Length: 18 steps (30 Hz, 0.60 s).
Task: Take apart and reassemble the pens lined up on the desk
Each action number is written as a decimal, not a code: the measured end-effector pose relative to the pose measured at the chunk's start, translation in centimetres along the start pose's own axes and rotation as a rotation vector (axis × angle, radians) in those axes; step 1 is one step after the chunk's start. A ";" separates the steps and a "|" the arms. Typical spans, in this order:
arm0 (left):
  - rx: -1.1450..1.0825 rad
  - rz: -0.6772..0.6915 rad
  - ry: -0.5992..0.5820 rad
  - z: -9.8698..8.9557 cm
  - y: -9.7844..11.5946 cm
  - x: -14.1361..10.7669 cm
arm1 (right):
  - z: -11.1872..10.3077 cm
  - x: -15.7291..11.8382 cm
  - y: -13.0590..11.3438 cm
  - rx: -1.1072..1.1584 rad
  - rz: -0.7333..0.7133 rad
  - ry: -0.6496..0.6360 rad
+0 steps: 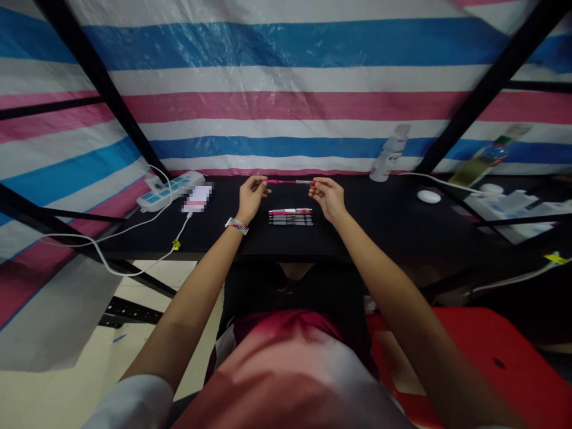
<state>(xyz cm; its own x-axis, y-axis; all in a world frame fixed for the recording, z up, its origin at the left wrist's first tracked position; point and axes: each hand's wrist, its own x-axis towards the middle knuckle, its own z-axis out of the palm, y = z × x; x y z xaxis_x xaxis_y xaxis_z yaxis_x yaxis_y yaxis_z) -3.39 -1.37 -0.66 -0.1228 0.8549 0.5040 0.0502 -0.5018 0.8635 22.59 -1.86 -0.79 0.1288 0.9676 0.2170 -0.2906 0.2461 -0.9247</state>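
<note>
A slim red pen (290,182) is spanning the hands at 12 o'clock over the desk (379,232), the left hand (251,196) pinching its 9 o'clock end, the right hand (330,199) its 3 o'clock end, while more pens (290,218) are lying at 6 o'clock.

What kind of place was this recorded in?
Perhaps a makeshift workstation or dorm-style desk nook: a narrow black desk framed by dark metal bars, striped plastic sheeting hung behind it, and a power strip on top.
</note>
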 end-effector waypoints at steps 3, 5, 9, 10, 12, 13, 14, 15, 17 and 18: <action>-0.009 -0.011 0.010 0.0 0.2 0.0 | 0.0 -0.1 -0.1 -0.002 -0.002 0.020; -0.015 -0.018 0.021 0.1 0.3 -0.1 | 0.0 -0.2 -0.2 -0.010 -0.009 0.023; -0.018 -0.023 0.037 0.2 0.2 0.0 | 0.1 -0.3 -0.3 -0.021 -0.011 0.051; -0.019 -0.024 0.040 0.2 0.1 0.0 | 0.2 -0.3 -0.3 -0.022 -0.009 0.059; -0.020 -0.034 0.047 0.1 0.0 0.1 | 0.1 -0.2 -0.3 -0.027 -0.007 0.067; -0.019 -0.040 0.049 0.1 0.0 0.1 | 0.1 -0.1 -0.2 -0.031 -0.007 0.069; -0.016 -0.046 0.051 0.1 -0.1 0.2 | 0.0 -0.1 -0.2 -0.035 -0.009 0.069; -0.012 -0.052 0.050 0.1 -0.1 0.2 | -0.1 0.0 -0.2 -0.040 -0.012 0.068; -0.011 -0.057 0.052 0.1 -0.2 0.3 | -0.2 0.1 -0.1 -0.047 -0.020 0.062; -0.014 -0.057 0.053 0.1 -0.2 0.3 | -0.3 0.2 -0.1 -0.045 -0.023 0.061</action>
<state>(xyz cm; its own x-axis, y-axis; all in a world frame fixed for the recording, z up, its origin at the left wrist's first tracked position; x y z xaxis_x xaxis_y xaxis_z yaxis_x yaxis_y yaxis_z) -3.31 -0.99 -0.70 -0.1777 0.8744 0.4515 0.0281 -0.4541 0.8905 22.88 -1.70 -0.78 0.1927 0.9561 0.2206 -0.2437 0.2644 -0.9331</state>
